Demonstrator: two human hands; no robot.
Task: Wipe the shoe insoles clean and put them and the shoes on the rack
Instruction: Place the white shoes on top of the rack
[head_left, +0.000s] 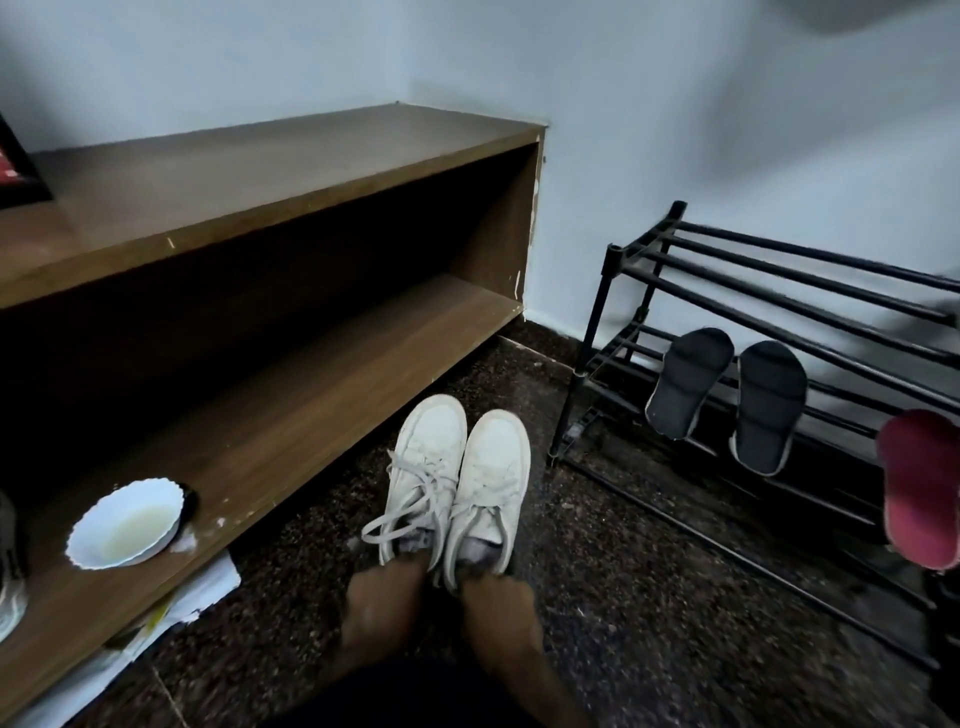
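Though each hand (382, 605) (498, 608) pinches a white shoe's (428, 467) (491, 478) heel, dangling laces (395, 512) may snag the rack (727, 312).

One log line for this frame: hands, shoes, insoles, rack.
left hand: gripping left white lace-up sneaker | right hand: gripping right white lace-up sneaker | two dark insoles: on black metal rack
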